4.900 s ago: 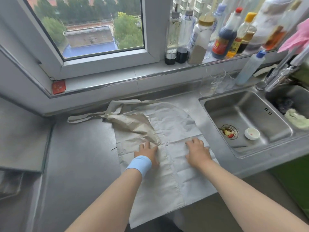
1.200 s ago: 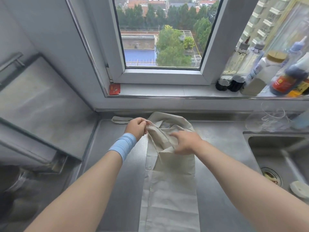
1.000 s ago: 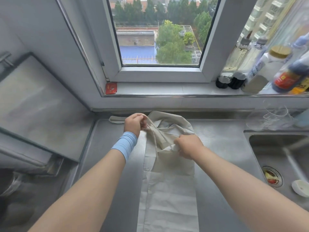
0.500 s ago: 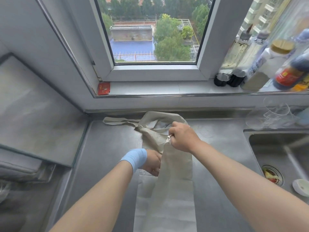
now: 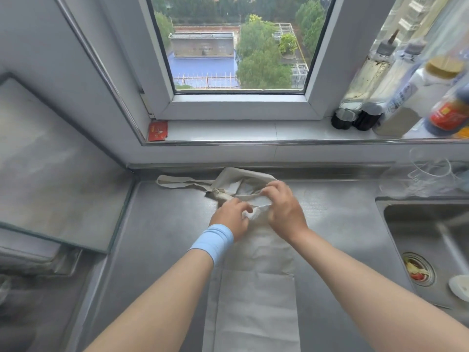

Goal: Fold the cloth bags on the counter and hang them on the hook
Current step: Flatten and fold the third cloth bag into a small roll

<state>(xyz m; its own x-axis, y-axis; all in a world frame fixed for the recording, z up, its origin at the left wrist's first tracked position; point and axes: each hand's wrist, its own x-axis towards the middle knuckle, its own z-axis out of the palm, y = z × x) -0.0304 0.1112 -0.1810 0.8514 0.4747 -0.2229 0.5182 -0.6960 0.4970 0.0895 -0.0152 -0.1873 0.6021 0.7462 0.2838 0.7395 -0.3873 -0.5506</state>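
A beige cloth bag [image 5: 256,288] lies on the steel counter [image 5: 162,240], folded into a long narrow strip running from the front edge toward the window. Its top end is bunched up, and one strap [image 5: 175,182] trails to the left along the back wall. My left hand [image 5: 232,215], with a blue wristband, grips the bunched cloth at the strip's top left. My right hand [image 5: 284,208] is curled over the same bunch from the right and pinches the fabric. No hook is in view.
A sink [image 5: 429,250] with a drain and a small white dish sits at the right. Bottles [image 5: 396,97] crowd the windowsill at the right, and clear glasses [image 5: 429,171] stand behind the sink. A glass-topped stove [image 5: 55,179] fills the left side.
The bag went from spread wide to a narrow strip. In the last half second my left hand rose from the strip's middle to the bunched top, meeting my right hand.
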